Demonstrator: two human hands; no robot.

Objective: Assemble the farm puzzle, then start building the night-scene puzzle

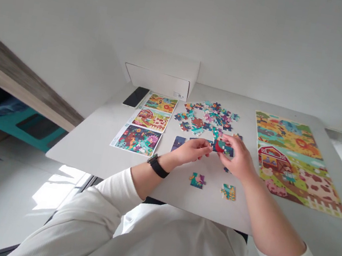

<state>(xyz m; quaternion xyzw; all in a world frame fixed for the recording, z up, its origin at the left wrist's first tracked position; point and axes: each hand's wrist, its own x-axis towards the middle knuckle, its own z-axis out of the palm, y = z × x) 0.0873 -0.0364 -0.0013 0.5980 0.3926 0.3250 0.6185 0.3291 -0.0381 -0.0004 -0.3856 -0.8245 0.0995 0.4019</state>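
Observation:
My left hand (194,149) and my right hand (239,157) meet over the middle of the white table (95,145). Both pinch a small joined cluster of dark blue and red puzzle pieces (220,146) that lies on the table between their fingertips. A black watch (157,166) sits on my left wrist. Just beyond the hands lies a heap of loose puzzle pieces (208,116). Two single pieces rest nearer to me, a purple and teal piece (198,180) and a teal and yellow piece (229,192).
A finished farm puzzle (294,160) covers the table's right side. Three picture cards (147,124) lie in a column at the left, with a black phone (136,96) beyond them. A white box (162,74) stands against the wall.

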